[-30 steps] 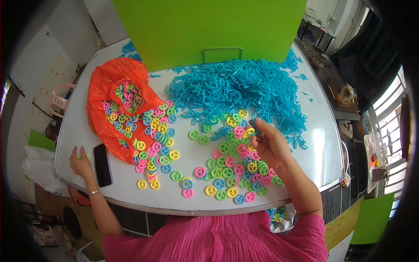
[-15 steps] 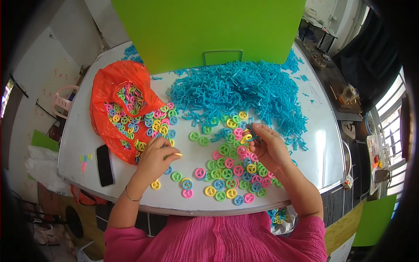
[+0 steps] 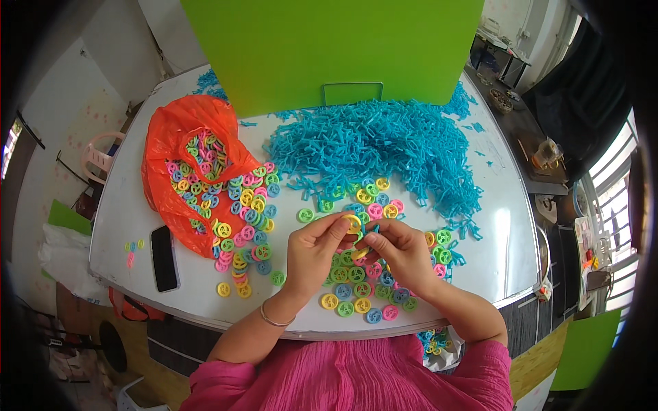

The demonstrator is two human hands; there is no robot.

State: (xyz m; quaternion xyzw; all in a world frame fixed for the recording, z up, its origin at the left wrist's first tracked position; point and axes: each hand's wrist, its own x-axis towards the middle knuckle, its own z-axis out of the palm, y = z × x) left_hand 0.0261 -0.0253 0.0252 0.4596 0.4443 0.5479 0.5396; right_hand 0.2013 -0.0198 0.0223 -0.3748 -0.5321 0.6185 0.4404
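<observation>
Over the middle of the table my two hands have come together. My left hand (image 3: 312, 257) pinches a yellow spoked plastic wheel (image 3: 353, 223) between thumb and fingers. Close against it, my right hand (image 3: 406, 257) is closed on a small blue plastic piece (image 3: 372, 230), with another yellow wheel (image 3: 360, 253) at its fingers. Whether the blue piece touches the left hand's wheel, I cannot tell. Beneath and around both hands lie many loose wheels in green, pink, blue and yellow, such as a green wheel (image 3: 345, 309) near the table's front edge.
A large pile of blue plastic pieces (image 3: 377, 140) spreads across the back, before an upright green board (image 3: 336, 55) with a wire handle. On the left, an open red plastic bag (image 3: 161, 147) spills wheels. A phone (image 3: 164, 259) lies near the left front of the white table (image 3: 205, 301).
My left hand has moved right, from beside the red bag to the right hand, bringing a yellow wheel. My right hand has shifted slightly left and down, still with the blue piece.
</observation>
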